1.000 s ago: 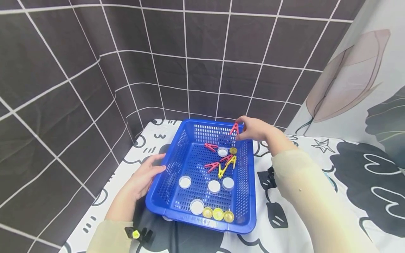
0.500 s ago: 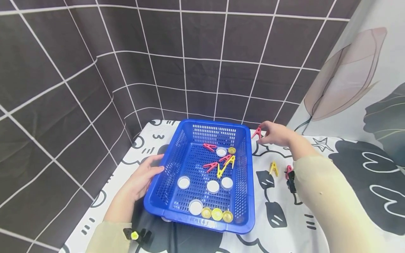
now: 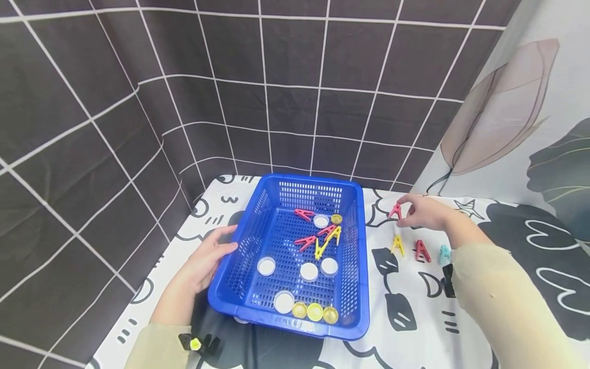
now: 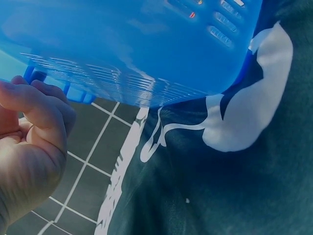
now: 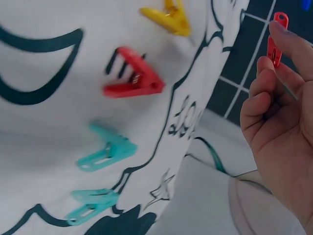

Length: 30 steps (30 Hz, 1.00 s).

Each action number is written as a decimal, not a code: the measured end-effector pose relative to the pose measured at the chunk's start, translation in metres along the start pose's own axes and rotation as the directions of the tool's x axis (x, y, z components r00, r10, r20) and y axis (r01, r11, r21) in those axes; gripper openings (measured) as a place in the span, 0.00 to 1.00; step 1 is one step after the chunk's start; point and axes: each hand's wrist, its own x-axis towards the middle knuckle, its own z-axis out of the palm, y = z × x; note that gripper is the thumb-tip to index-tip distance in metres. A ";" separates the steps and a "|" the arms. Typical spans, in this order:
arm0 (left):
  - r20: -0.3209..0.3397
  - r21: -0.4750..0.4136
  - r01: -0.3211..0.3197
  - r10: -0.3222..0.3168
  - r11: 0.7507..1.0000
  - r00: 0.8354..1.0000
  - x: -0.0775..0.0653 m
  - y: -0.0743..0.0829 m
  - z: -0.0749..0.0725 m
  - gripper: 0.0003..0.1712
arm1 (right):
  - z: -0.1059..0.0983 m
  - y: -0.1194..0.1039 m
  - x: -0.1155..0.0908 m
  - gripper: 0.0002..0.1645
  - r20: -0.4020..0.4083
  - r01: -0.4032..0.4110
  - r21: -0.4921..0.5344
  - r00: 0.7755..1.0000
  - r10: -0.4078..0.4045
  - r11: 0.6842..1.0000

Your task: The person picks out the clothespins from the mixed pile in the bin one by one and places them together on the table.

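Observation:
In the head view my right hand (image 3: pixel 426 212) is over the cloth to the right of the blue basket (image 3: pixel 366 287). Between thumb and fingertips it pinches a red clothespin (image 3: pixel 395 211), also seen in the right wrist view as a red clothespin (image 5: pixel 275 46). My left hand (image 3: pixel 207 261) grips the basket's left rim; the left wrist view has its curled fingers beside the blue wall. Inside the basket lie red clothespins (image 3: pixel 304 214), yellow clothespins (image 3: pixel 320 249), white caps (image 3: pixel 309 272) and yellow caps (image 3: pixel 315 311).
On the patterned cloth right of the basket lie a yellow clothespin (image 3: pixel 398 245), a red clothespin (image 3: pixel 421 250) and a turquoise clothespin (image 3: pixel 444 254). The right wrist view has a second turquoise clothespin (image 5: pixel 93 204). A dark gridded backdrop (image 3: pixel 295 102) rises behind the basket.
My right hand has moved right with the red clothespin, from above the basket's far right corner to over the cloth. The left hand stays at the rim.

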 end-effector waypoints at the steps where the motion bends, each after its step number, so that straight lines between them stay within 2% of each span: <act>1: 0.000 0.002 0.000 0.000 1.000 1.000 0.000 0.000 0.000 0.34 | 0.002 0.003 -0.001 0.43 0.006 0.001 0.001 1.000 -0.001 1.000; 8: 0.002 0.009 0.014 -0.014 1.000 1.000 0.000 0.000 0.001 0.35 | 0.014 0.020 -0.008 0.44 0.063 -0.013 0.040 0.998 0.011 0.999; 17: 0.010 -0.001 0.007 -0.007 1.000 1.000 -0.001 0.001 0.000 0.35 | 0.035 0.025 -0.017 0.43 0.134 0.000 0.153 0.991 -0.020 0.988; 30: 0.035 -0.028 -0.007 0.008 1.000 0.999 -0.001 0.001 0.000 0.34 | 0.062 0.027 -0.034 0.36 0.130 0.099 0.162 0.984 -0.120 0.982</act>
